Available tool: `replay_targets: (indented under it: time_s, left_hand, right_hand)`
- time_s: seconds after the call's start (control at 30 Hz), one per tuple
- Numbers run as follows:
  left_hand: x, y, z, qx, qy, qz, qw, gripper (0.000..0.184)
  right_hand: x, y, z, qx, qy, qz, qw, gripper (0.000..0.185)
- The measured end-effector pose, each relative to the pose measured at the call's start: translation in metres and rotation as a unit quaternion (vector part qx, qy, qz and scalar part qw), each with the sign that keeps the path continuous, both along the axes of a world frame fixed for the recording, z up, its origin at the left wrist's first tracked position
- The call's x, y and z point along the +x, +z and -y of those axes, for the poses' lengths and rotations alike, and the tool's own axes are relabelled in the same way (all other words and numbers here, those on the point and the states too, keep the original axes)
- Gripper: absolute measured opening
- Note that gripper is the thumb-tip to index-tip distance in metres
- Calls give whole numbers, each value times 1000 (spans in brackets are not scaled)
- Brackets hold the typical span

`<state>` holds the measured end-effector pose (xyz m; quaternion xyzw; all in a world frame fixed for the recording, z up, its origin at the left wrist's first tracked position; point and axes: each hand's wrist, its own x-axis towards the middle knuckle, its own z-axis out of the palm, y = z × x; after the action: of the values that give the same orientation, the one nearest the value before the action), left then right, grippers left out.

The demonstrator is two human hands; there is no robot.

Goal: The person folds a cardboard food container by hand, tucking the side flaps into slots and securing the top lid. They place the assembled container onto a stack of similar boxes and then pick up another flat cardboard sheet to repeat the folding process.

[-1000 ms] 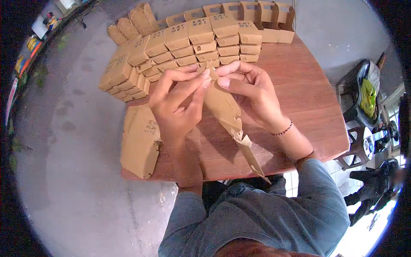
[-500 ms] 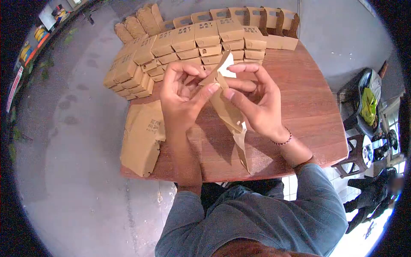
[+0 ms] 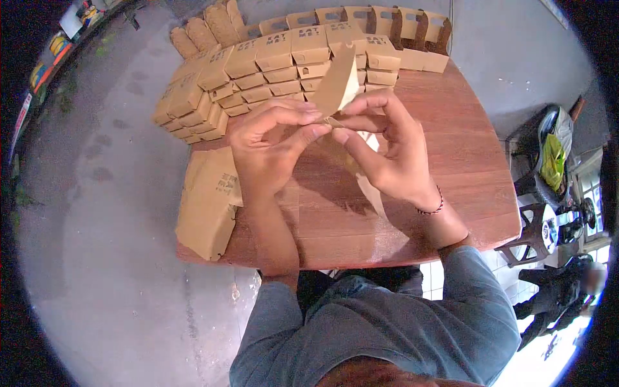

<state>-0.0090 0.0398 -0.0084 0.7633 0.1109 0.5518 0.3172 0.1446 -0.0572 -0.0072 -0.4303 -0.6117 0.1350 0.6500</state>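
A partly folded brown cardboard box with a pale inner side is held up over the table. My left hand pinches its near corner between thumb and fingers. From the other side, my right hand grips the same corner, thumb and fingertips closed on a small folded tab. One panel of the box stands up past my fingers, while the lower panel hangs behind my right hand and is partly hidden. Flat cardboard blanks with dark print lie at the table's left edge, beside my left forearm.
Stacked closed boxes printed "EAT ME!" fill the far left of the wooden table. Behind them stands a row of cardboard carriers with handle holes. A stool and a person in dark clothes are at the right.
The cardboard box has turned in my hands, its upper panel now standing taller and its lower part swung behind my right hand. Both hands have come closer together at the corner.
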Motion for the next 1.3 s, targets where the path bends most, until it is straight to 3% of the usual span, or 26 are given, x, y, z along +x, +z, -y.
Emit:
replay_targets:
  time_s: [0.1, 0.17, 0.27, 0.33, 0.53, 0.6, 0.7, 0.77, 1.07, 1.2, 1.27, 1.3]
  left_hand:
    - [-2, -2, 0, 4, -7, 71, 997, 19]
    - [-11, -4, 0, -89, 21, 133, 987, 19]
    - [-23, -4, -5, -85, 47, 198, 975, 18]
    - [-25, -2, -5, -72, 61, 242, 966, 17]
    - [-23, -4, -12, -43, 169, 338, 925, 17]
    - [-19, -5, -10, -27, 200, 345, 917, 17]
    - [-6, -5, 0, -34, 192, 351, 916, 17]
    - [3, -4, 5, 23, 161, 359, 919, 16]
    - [9, 0, 13, -62, 111, 268, 955, 19]
    - [8, 3, 12, -64, 142, 220, 963, 22]
    - [0, 6, 8, 77, 203, 73, 973, 30]
    - [-1, 11, 11, 76, 203, 73, 973, 30]
  right_hand:
    - [7, 6, 2, -32, 25, 39, 998, 23]
    - [17, 8, -2, -20, 40, 52, 998, 25]
    - [31, 14, 2, -12, 50, 52, 997, 26]
    - [39, 25, 9, -2, -66, 155, 986, 22]
    - [44, 28, 14, 98, -149, 248, 952, 20]
    - [36, 28, 13, 124, -225, 351, 901, 21]
    - [31, 21, 5, 124, -233, 374, 889, 21]
    - [31, 17, 2, 124, -229, 404, 877, 20]
    - [47, 16, -4, 137, -161, 399, 892, 24]
    - [47, 16, 0, 119, -122, 409, 897, 21]
    - [49, 16, 1, 97, -92, 446, 885, 21]
    - [50, 16, 2, 97, -91, 446, 885, 21]
